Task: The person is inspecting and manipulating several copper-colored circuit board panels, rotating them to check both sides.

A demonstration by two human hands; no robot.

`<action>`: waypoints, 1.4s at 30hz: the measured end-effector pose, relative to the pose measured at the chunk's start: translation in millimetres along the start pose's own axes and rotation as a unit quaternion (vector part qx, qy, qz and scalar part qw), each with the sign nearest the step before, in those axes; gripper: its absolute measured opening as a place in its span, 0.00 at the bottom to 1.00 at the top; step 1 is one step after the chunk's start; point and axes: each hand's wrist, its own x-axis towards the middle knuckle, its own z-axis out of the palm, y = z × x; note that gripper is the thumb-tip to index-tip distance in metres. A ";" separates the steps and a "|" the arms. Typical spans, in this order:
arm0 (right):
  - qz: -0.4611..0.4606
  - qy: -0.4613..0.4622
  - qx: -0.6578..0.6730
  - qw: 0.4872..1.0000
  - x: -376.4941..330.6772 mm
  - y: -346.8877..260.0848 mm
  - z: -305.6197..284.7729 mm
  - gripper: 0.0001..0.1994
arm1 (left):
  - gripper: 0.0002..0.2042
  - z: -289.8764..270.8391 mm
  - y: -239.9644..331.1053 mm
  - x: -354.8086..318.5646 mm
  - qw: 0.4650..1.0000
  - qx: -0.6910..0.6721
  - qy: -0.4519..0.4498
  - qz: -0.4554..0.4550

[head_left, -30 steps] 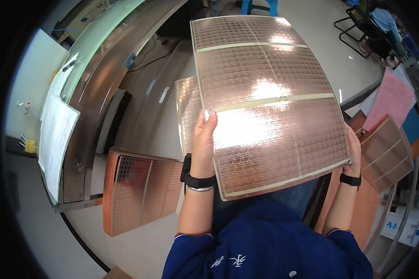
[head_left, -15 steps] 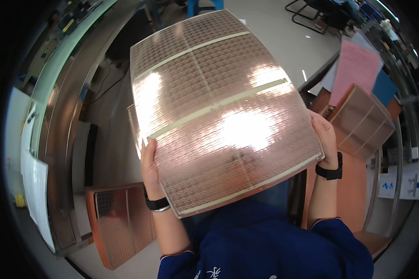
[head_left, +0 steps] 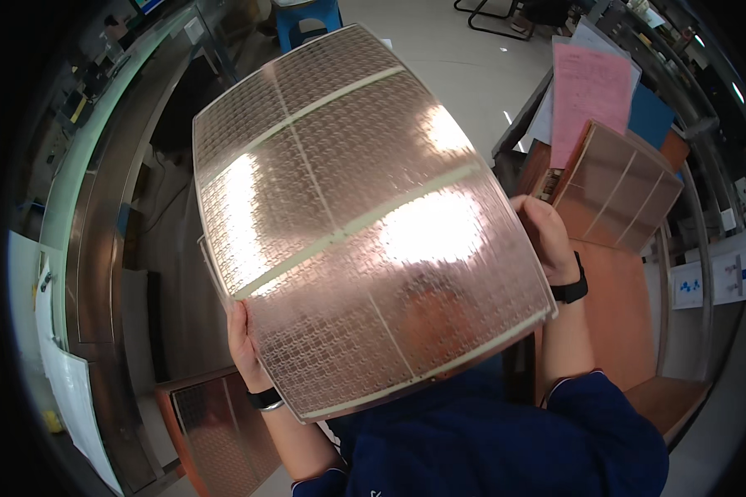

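I note the copper-toned panel (head_left: pixel 344 186) held up and tilted, not set down. The left hand (head_left: pixel 244 344) is closed on its left edge; the right hand (head_left: pixel 549 240) curls at the right edge, partly hidden. I judge lifting complete, release not done. An orange-edged block (head_left: pixel 228 431) is lower left, a gridded sheet (head_left: pixel 617 186) at right.

Navy shirt (head_left: pixel 506 439), 2 black wristbands (head_left: pixel 570 291).
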 end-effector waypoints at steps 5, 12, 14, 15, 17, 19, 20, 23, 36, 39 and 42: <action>0.024 0.107 0.079 0.991 23.0 1.7 8.9 0.21 | 0.21 -4.9 1.7 2.4 0.996 0.060 -0.059 0.033; -0.088 -0.010 0.188 0.978 25.0 13.4 3.6 0.19 | 0.26 35.1 0.6 -14.5 0.997 -0.012 0.075 -0.027; -0.109 0.033 0.190 0.975 28.3 23.1 14.8 0.20 | 0.25 -8.4 -9.3 -13.2 0.989 -0.086 -0.113 0.033; -0.130 0.083 0.189 0.970 28.5 28.6 19.5 0.20 | 0.25 -3.1 -11.7 -11.3 0.989 -0.087 -0.113 0.037; -0.146 0.098 0.184 0.967 27.1 39.1 30.5 0.23 | 0.23 16.6 -23.7 -10.3 0.976 -0.161 -0.135 0.051; -0.091 0.080 0.139 0.983 21.3 43.0 47.3 0.22 | 0.19 15.3 -38.0 -9.8 0.985 -0.130 -0.103 0.041; -0.056 0.070 0.095 0.991 18.5 45.5 46.7 0.28 | 0.17 10.0 -42.5 -8.7 0.990 -0.115 -0.078 0.023; 0.020 -0.041 -0.179 0.983 -3.9 24.6 19.8 0.31 | 0.12 -0.8 -31.8 -8.1 0.988 -0.128 -0.081 0.001; -0.188 0.219 0.088 0.953 -29.7 -49.3 -49.0 0.24 | 0.09 -19.6 21.5 -6.7 0.993 0.059 0.060 0.080; -0.170 0.281 0.054 0.943 -15.5 -42.4 -22.4 0.24 | 0.09 -27.1 24.8 -4.7 0.984 0.114 0.095 0.102; -0.176 0.306 -0.003 0.936 -10.7 -38.1 -13.3 0.25 | 0.09 -29.1 26.0 -2.8 0.974 0.160 0.113 0.112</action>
